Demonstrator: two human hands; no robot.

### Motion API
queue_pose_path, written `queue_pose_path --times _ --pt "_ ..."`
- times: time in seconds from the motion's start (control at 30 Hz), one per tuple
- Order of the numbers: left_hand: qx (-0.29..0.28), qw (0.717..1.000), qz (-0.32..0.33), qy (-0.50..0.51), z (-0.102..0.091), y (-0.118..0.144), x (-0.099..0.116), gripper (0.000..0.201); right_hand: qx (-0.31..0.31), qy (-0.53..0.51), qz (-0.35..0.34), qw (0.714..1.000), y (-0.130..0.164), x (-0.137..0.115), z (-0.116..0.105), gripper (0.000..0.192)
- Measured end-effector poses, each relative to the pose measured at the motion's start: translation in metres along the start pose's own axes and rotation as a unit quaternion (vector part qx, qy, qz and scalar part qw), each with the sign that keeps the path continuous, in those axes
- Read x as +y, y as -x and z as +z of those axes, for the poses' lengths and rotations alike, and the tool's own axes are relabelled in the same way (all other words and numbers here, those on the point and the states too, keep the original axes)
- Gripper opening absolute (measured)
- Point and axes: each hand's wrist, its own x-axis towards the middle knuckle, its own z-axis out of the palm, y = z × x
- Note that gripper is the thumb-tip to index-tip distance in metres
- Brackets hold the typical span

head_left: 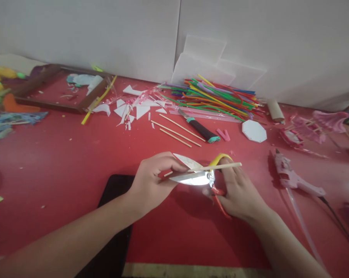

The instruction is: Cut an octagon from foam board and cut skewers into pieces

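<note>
My left hand (155, 179) pinches a thin wooden stick (226, 166) that runs to the right between the parted blades of the scissors (196, 178). My right hand (239, 189) is wrapped round the scissors' handles, one yellow and one red. The blades point left, toward my left fingertips, and the stick's free end reaches past the pivot over my right hand. Beyond my hands, several similar sticks (177, 133) lie on the red table. A utility knife (201, 129) with a black and teal handle lies beside them.
A bundle of coloured pipe cleaners (217, 96) lies by the wall, with white scraps (142, 111) to its left. A pink glue gun (296, 177) with a cord lies at right, near a white octagon (254, 131). A brown frame (51, 102) and a black flat object (113, 231) are at left.
</note>
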Motion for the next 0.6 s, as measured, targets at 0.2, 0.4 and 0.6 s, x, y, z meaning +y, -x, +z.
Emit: queue_pose_path --times 0.2,0.4,0.6 --pt "-0.017 0.999 -0.021 -0.021 0.000 -0.001 -0.001 0.013 -0.057 -0.026 0.052 0.997 -0.006 -0.004 -0.009 0.031" --pt "-0.021 0.998 -0.045 -0.033 0.000 0.000 -0.002 0.019 -0.075 -0.041 0.070 0.994 -0.010 -0.006 -0.014 0.031" --pt "-0.034 0.997 -0.060 -0.035 0.000 0.000 -0.002 0.013 -0.107 -0.048 0.095 0.989 -0.008 -0.007 -0.014 0.033"
